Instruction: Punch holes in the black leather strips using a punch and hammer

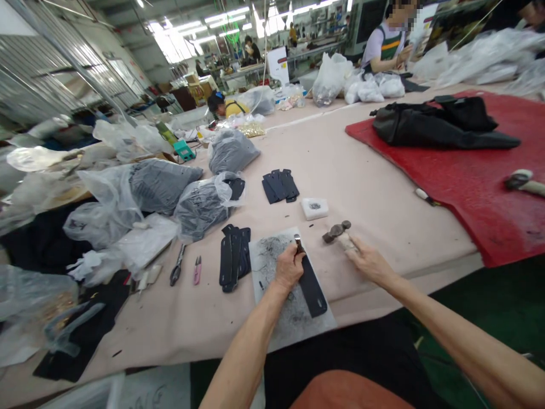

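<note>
My left hand is closed around a metal hole punch, held over the upper end of a dark strip with slots in it. Beneath the strip lies a pale, scuffed board. To the right, my right hand grips a hammer by its light handle, its metal head apart from the punch. A pile of dark strips rests left of the board. Beyond it are more dark pieces and a white block with dark marks on top.
Pink-handled snips and a black-handled tool lie left of the strips. Plastic bags of dark pieces crowd the left side. On the right, a red mat carries a black bag. Other people sit farther back.
</note>
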Demonstrator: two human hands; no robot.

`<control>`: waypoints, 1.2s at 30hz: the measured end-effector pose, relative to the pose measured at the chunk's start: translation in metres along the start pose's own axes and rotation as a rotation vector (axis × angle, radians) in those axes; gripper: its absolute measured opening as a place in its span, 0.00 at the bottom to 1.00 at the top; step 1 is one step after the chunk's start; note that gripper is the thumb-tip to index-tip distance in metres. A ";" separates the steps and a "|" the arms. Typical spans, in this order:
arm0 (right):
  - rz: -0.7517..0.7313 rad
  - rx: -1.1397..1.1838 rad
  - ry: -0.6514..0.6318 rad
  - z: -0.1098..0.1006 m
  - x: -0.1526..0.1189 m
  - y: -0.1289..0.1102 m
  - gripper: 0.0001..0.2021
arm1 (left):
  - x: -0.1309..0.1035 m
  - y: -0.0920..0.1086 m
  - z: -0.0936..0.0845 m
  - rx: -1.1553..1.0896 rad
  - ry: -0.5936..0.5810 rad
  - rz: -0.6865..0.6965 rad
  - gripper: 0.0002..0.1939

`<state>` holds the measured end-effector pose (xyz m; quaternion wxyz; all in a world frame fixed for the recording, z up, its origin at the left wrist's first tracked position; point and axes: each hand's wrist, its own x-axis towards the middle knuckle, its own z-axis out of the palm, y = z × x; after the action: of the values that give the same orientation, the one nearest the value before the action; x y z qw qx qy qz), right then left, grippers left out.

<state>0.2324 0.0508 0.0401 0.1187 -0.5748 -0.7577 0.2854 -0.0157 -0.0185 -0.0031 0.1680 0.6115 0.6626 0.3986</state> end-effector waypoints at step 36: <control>-0.215 -0.046 0.158 0.114 -0.020 -0.070 0.20 | -0.036 0.002 -0.015 -0.225 0.144 -0.282 0.11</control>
<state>0.1240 -0.0142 -0.0094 0.1947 -0.5135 -0.8095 0.2077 -0.0180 -0.0575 -0.0016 0.2416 0.4600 0.7033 0.4852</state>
